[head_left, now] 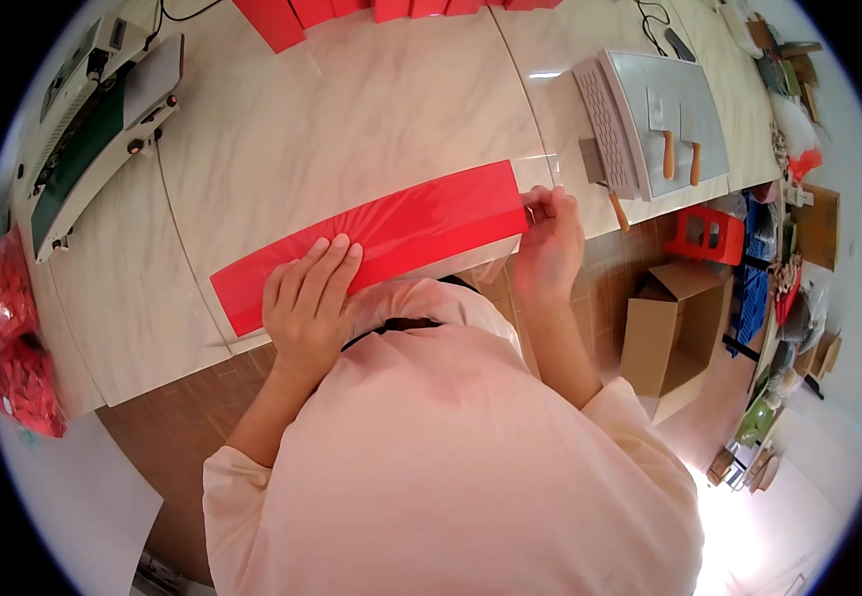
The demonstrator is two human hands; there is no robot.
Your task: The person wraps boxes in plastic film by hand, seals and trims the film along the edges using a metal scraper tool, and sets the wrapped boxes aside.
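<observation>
A long flat red box or packet (421, 217) lies at a slant near the table's front edge, with clear film creased over its surface. My left hand (314, 288) rests on its lower left part, palm down and fingers stretched out. At the box's right end, my right hand (550, 238) has its fingers bent together in a pinch beside the clear film that sticks out there. What those fingertips hold is too small to make out.
A machine with a green belt (88, 149) stands at the left. Red items (272, 20) line the back edge. At the right is a metal hot plate (664, 109) with wooden-handled scrapers (668, 154). A cardboard box (664, 343) and red stool (706, 235) stand on the floor.
</observation>
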